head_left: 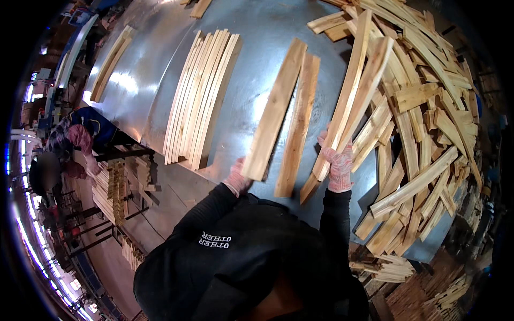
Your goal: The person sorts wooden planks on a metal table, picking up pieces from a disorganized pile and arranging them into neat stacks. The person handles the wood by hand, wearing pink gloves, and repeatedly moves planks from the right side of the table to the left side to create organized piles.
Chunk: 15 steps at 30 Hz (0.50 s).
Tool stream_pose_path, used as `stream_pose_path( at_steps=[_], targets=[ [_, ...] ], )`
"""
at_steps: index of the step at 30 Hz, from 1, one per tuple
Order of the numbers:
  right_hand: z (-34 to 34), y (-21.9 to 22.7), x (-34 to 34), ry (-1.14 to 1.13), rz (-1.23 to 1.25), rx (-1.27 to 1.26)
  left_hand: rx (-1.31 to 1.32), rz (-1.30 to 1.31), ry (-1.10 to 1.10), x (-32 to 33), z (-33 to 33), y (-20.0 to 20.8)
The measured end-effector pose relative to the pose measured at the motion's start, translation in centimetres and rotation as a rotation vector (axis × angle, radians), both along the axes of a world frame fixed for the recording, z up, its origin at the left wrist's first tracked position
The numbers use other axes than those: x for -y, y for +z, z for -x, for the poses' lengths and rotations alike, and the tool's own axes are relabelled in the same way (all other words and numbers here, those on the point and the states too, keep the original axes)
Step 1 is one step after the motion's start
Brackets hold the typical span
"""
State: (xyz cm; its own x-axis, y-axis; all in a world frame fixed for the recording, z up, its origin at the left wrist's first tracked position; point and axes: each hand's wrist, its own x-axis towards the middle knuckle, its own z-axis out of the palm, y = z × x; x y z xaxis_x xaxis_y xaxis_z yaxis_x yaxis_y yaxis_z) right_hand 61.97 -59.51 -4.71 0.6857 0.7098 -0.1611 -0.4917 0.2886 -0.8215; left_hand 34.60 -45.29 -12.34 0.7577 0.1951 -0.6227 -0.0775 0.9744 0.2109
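As light glares off the metal table (155, 27): my gloved right hand (339, 166) curls its fingers around a pair of long slats (348, 80), pinching them near their lower ends, just right of centre in the frame.
On my left: my gloved left hand (235, 178) meets the lower end of a wide board (276, 109) at mid-frame; the wood hides part of its fingers, so I cannot tell whether they pinch it.
In between: a narrower board (299, 125) lies just beside the wide one, neither hand on it.
Lined up: left of centre, slats sit side by side in a tight row (201, 101), which I judge the finished portion; two more pieces (111, 64) lie apart at upper left.
Loose: a jumbled heap (417, 97) fills the right of the frame, far outnumbering the row; by my estimate, most remains.
Lie of the wood: my gripped slats run lengthwise from lower centre toward upper right, far ends fanning apart; both boards lean the same way.
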Motion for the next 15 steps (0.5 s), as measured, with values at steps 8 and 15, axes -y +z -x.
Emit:
stream_pose_path(
  at_steps=[8, 15],
  targets=[
    [1.4, 2.9, 3.8, 0.082, 0.066, -0.046, 0.719, 0.264, -0.016, -6.3, -2.4, 5.4],
    [3.9, 3.6, 5.1, 0.077, 0.177, 0.101, -0.016, -0.584, -0.207, -3.8, -2.8, 8.9]
  ],
)
